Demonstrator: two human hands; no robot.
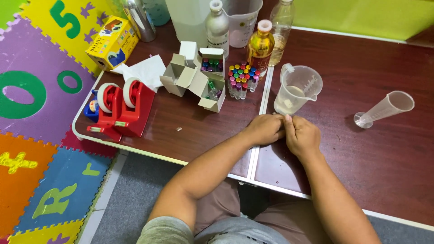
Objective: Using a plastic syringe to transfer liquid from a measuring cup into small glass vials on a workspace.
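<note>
Both hands, left hand (266, 129) and right hand (302, 135), rest on the dark wooden table (384, 153) with fingertips pressed together, apparently pinching something too small to identify. Just beyond them stands a clear plastic measuring jug (296, 88) holding a little pale liquid. A clear plastic measuring cylinder (384, 109) lies on its side, well apart to the right. Farther back: a cluster of small vials with coloured caps (242, 79), open white cardboard boxes (194, 79), an amber liquid bottle (261, 47). Judged from this, most vials appear capped; any filling remains undone.

Two red tape dispensers (121, 108), two measuring jugs (296, 88), three bottles (261, 45), one measuring cylinder (384, 109).
</note>
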